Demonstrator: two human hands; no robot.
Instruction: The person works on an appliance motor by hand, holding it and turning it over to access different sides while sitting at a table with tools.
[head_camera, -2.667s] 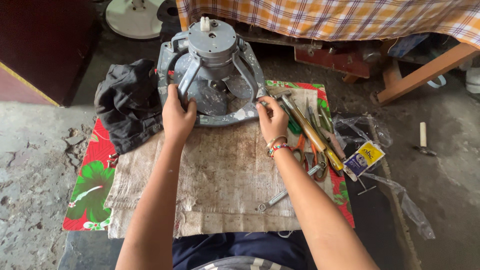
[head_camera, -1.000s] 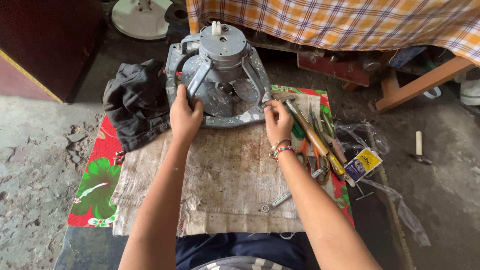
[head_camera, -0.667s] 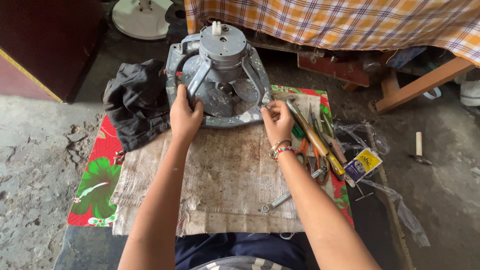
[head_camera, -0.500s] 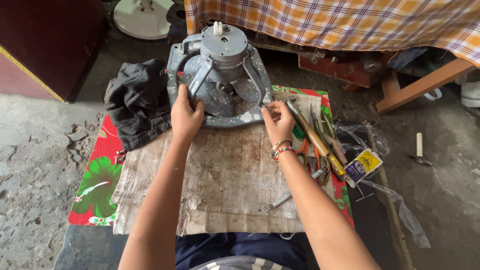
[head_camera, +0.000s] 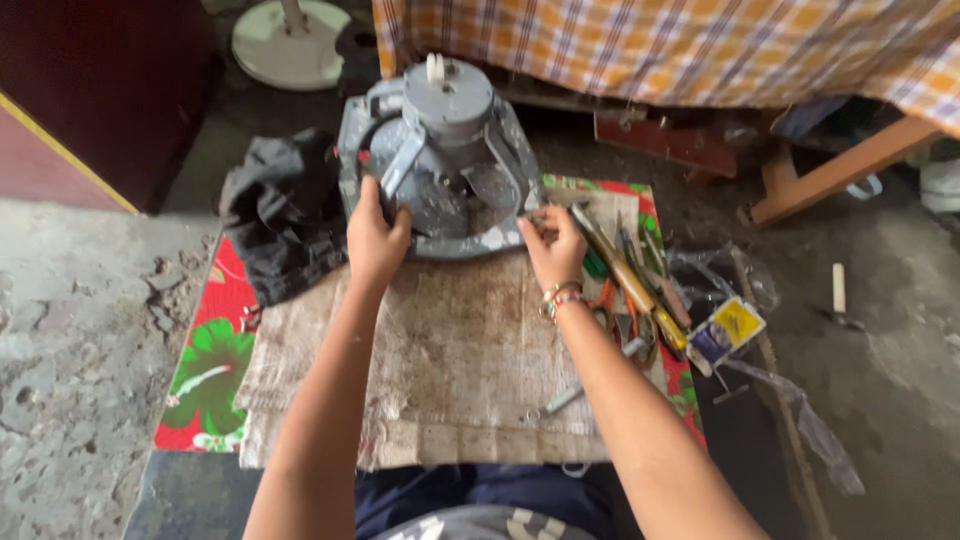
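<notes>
Motor housing (head_camera: 440, 160), grey metal, sits on sacking (head_camera: 450, 360). Left hand (head_camera: 375, 238) fingers clamped on its rim; right hand (head_camera: 553, 245) fingertips pinched at the rim's right edge, beside hand tools (head_camera: 630, 285).

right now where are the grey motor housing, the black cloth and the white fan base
grey motor housing (head_camera: 447, 100): head view, on its round top cap
black cloth (head_camera: 280, 225): head view, on its crumpled middle
white fan base (head_camera: 290, 50): head view, on the disc's flat top

Both hands are gripping the grey motor housing (head_camera: 440, 160): left hand (head_camera: 375, 235) on its near rim, right hand (head_camera: 553, 245) pinching the rim's right edge beside scattered tools (head_camera: 635, 285).
</notes>
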